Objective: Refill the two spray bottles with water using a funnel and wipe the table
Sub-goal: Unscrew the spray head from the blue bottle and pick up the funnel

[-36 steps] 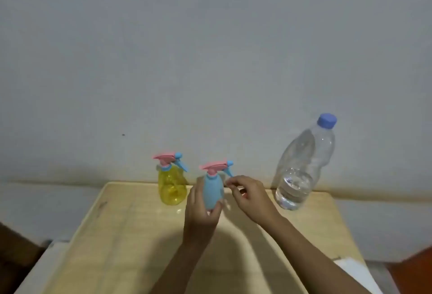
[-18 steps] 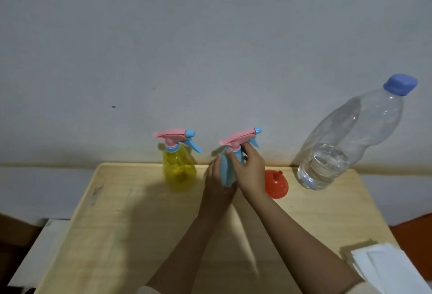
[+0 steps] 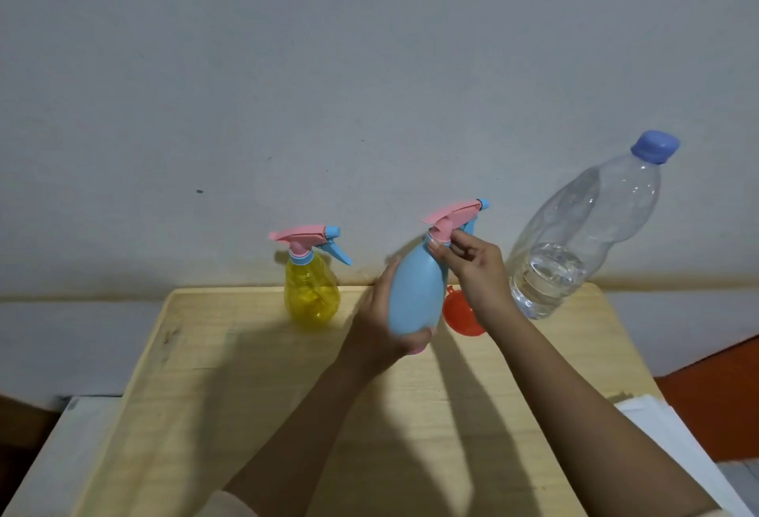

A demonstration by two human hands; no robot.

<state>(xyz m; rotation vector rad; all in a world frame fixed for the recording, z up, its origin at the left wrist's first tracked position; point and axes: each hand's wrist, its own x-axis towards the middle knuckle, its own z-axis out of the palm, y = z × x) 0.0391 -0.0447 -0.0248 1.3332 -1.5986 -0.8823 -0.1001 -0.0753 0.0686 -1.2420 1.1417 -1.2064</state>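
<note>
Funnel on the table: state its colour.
The funnel is orange-red; the head view shows it best.

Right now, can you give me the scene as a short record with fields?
left hand: holds the blue spray bottle by its body, tilted
right hand: pinches that bottle just under its spray head
yellow spray bottle: upright on the table, head on
funnel: orange, on the table behind the right hand
water bottle: capped, partly filled, back right
</note>
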